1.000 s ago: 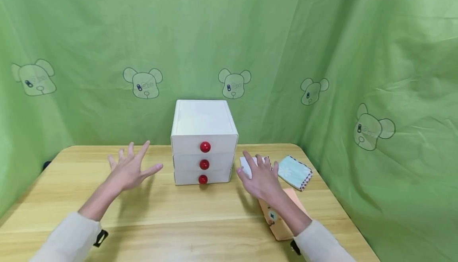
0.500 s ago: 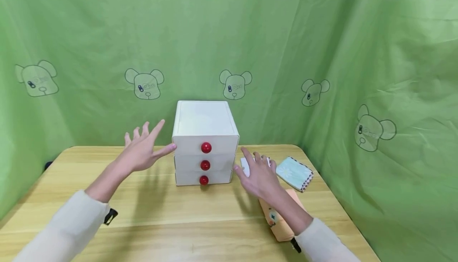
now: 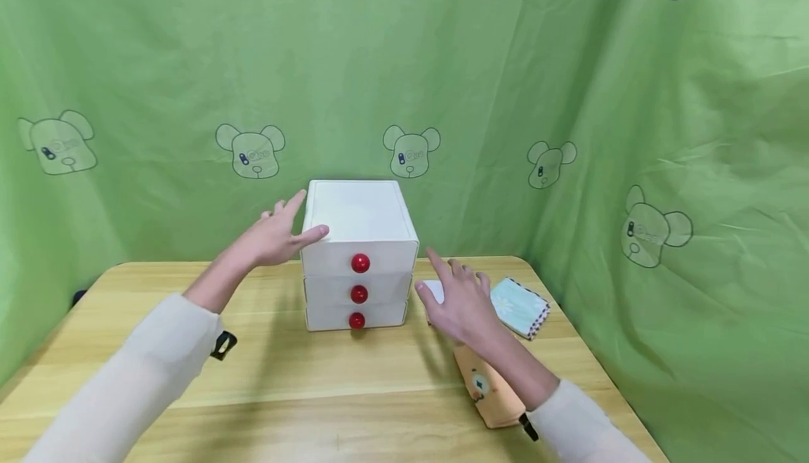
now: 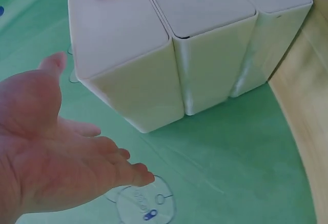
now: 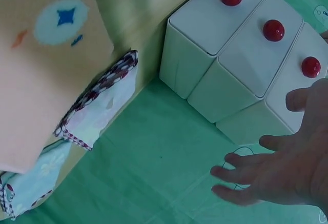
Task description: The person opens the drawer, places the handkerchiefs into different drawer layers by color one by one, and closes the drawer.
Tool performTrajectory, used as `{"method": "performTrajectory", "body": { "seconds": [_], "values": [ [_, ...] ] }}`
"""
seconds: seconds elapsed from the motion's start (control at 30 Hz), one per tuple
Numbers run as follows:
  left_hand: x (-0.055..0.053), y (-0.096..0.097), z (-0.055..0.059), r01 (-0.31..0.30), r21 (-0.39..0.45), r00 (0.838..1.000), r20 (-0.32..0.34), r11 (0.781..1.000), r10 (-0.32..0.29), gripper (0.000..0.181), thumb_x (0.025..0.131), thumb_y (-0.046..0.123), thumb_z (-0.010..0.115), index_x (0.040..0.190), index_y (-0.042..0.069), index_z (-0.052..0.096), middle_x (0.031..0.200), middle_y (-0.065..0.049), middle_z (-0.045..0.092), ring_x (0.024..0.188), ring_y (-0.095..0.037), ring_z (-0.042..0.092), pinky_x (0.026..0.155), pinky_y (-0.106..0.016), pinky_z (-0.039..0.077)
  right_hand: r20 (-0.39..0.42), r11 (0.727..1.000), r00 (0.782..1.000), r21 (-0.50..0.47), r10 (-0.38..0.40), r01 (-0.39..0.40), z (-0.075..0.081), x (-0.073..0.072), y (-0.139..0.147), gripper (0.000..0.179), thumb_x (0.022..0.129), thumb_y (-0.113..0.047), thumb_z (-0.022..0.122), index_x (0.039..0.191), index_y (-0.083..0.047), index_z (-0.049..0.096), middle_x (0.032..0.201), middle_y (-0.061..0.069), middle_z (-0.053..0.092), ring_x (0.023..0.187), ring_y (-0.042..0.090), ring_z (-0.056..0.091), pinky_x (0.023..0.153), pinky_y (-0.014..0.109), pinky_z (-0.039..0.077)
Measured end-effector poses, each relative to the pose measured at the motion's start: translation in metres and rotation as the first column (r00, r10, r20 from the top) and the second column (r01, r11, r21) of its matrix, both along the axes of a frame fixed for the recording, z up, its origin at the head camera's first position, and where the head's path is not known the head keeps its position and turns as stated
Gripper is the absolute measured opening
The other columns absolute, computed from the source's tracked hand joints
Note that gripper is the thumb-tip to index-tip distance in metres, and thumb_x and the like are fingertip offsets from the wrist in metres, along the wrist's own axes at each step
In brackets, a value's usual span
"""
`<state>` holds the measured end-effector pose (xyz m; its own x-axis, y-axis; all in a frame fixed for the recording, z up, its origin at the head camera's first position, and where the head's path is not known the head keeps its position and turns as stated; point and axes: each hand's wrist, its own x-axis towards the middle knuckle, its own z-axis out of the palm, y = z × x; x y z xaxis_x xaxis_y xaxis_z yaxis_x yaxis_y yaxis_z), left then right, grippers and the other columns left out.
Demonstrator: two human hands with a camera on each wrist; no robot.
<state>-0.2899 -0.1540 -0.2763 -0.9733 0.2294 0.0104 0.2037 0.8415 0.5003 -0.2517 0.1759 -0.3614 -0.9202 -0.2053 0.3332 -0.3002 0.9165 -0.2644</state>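
A white three-drawer box (image 3: pixel 360 217) with round red knobs stands at the back middle of the table, all drawers closed. My left hand (image 3: pixel 274 237) is at its top left front corner, fingers spread and thumb overlapping the top edge in the head view. In the left wrist view the left palm (image 4: pixel 66 157) faces the box's side, holding nothing. To the right of the box hovers my right hand (image 3: pixel 464 305), fingers spread and holding nothing. Beneath it, a white folded cloth (image 3: pixel 433 290) with a dark patterned edge is partly hidden; the right wrist view shows this cloth (image 5: pixel 105 106) better.
A mint folded cloth (image 3: pixel 520 306) lies on the right of the wooden table (image 3: pixel 354 393). Closer in, under the right forearm, is an orange folded cloth (image 3: pixel 489 396) with a cartoon face. A green curtain (image 3: pixel 341 62) with bear heads hangs behind and at both sides.
My left hand has moved right and up from over the left of the table to the box's top left corner. The right hand has stayed nearly in place, rising slightly.
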Motion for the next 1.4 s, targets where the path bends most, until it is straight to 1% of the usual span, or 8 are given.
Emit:
{"method": "performTrajectory", "body": {
  "seconds": [0.3,0.5,0.7,0.83,0.97,1.07,1.13,1.4],
  "values": [
    [-0.014,-0.005,-0.008,-0.023,0.120,0.994,0.107,0.993,0.010,0.096,0.102,0.058,0.046,0.162,0.007,-0.010,0.168,-0.026,-0.001,0.152,-0.051,0.011,0.122,-0.070,0.015,-0.008,0.995,0.999,-0.090,0.046,-0.047,0.011,-0.002,0.001,0.066,0.102,-0.048,0.051,0.161,-0.023,0.030,0.153,0.028,0.045,0.134,0.056,0.046,0.109,0.073,0.040],
    [-0.018,-0.008,-0.010,-0.033,0.177,0.989,0.147,0.984,0.006,0.095,0.102,0.059,0.046,0.163,0.009,-0.008,0.169,-0.023,-0.001,0.153,-0.049,0.009,0.122,-0.069,0.014,0.009,0.987,0.996,-0.134,0.086,-0.084,0.021,-0.003,0.000,0.065,0.104,-0.049,0.049,0.161,-0.025,0.029,0.155,0.018,0.047,0.135,0.046,0.051,0.110,0.063,0.046],
    [-0.021,-0.009,-0.011,-0.048,0.242,0.981,0.195,0.969,0.000,0.098,0.100,0.060,0.051,0.163,0.009,-0.003,0.169,-0.024,0.004,0.152,-0.049,0.017,0.123,-0.067,0.019,0.020,0.985,0.996,-0.148,0.092,-0.088,0.028,-0.003,-0.003,0.062,0.104,-0.050,0.048,0.159,-0.026,0.032,0.144,0.021,0.058,0.116,0.042,0.066,0.101,0.059,0.054],
    [-0.027,-0.010,-0.015,-0.067,0.366,0.960,0.276,0.928,-0.040,0.098,0.099,0.053,0.057,0.163,0.010,-0.004,0.168,-0.025,0.009,0.145,-0.050,0.033,0.122,-0.062,0.028,0.035,0.980,0.996,-0.184,0.087,-0.079,0.032,-0.001,-0.005,0.061,0.104,-0.047,0.051,0.158,-0.026,0.034,0.139,0.022,0.061,0.111,0.042,0.068,0.098,0.061,0.055],
    [-0.033,-0.011,-0.020,-0.077,0.535,0.933,0.337,0.842,-0.129,0.096,0.102,0.038,0.060,0.163,0.008,-0.008,0.163,-0.028,0.026,0.142,-0.046,0.041,0.121,-0.056,0.034,0.039,0.972,0.995,-0.217,0.096,-0.085,0.035,0.000,-0.007,0.058,0.103,-0.046,0.052,0.156,-0.025,0.039,0.137,0.021,0.063,0.120,0.043,0.064,0.099,0.063,0.054],
    [-0.034,-0.011,-0.021,-0.069,0.603,0.920,0.346,0.795,-0.182,0.093,0.103,0.031,0.058,0.162,0.006,-0.009,0.157,-0.030,0.036,0.143,-0.044,0.042,0.120,-0.055,0.038,0.027,0.966,0.994,-0.239,0.108,-0.098,0.037,0.001,-0.008,0.053,0.103,-0.045,0.053,0.151,-0.023,0.045,0.133,0.021,0.066,0.119,0.042,0.065,0.097,0.061,0.055],
    [-0.035,-0.012,-0.022,-0.066,0.622,0.918,0.345,0.781,-0.196,0.092,0.104,0.029,0.058,0.162,0.005,-0.008,0.158,-0.030,0.034,0.145,-0.045,0.037,0.119,-0.055,0.039,0.019,0.960,0.993,-0.258,0.114,-0.105,0.038,0.002,-0.010,0.050,0.103,-0.044,0.054,0.147,-0.021,0.050,0.130,0.020,0.068,0.117,0.040,0.066,0.096,0.059,0.057],
    [-0.038,-0.012,-0.021,-0.065,0.630,0.915,0.347,0.774,-0.205,0.092,0.103,0.029,0.058,0.162,0.007,-0.009,0.162,-0.030,0.027,0.148,-0.048,0.029,0.117,-0.055,0.041,0.000,0.938,0.989,-0.316,0.148,-0.141,0.044,0.005,-0.016,0.039,0.100,-0.035,0.060,0.132,-0.013,0.063,0.119,0.015,0.073,0.102,0.034,0.072,0.087,0.048,0.062]
  ]
}}
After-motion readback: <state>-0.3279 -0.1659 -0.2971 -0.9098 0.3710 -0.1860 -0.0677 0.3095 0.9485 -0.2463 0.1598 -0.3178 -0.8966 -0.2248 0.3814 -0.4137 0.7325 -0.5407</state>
